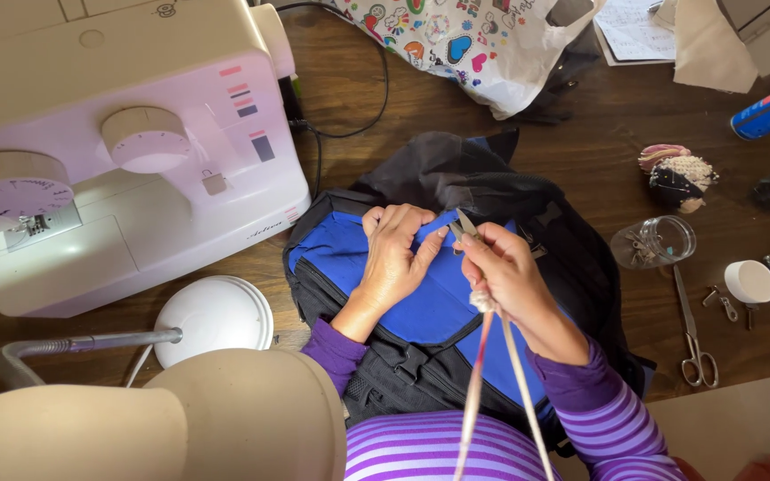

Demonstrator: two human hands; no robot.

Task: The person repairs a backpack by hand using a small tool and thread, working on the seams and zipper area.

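Pressing down on the blue and black backpack point(421, 303) that lies flat on the dark wooden table point(581, 134), the left hand point(394, 258) has its fingers curled and held close together against the blue panel, the thumb stretched toward the other hand. The right hand point(505, 272) pinches a small pair of metal snips point(463, 227) between thumb and fingertips, blades angled at the fabric just beside the left thumb; a pale cord point(492, 374) tied to the snips runs back toward the person's striped purple top. Whether the blades are shut or parted is too small to tell. As a judgement, the main hazard is the closeness of the tips to the left thumb: a slip on taut cloth could nick skin, or bite into the blue panel instead of a thread. The hanging cord could also snag on the bag and jerk the tool aside. A white sewing machine point(126, 151) stands at the left, its black cable trailing across the table behind the bag, well apart from the hands. To the right lie a small glass jar point(657, 240) on its side, a pair of long scissors point(692, 334) and a white cup point(750, 281), all clear of the hands.
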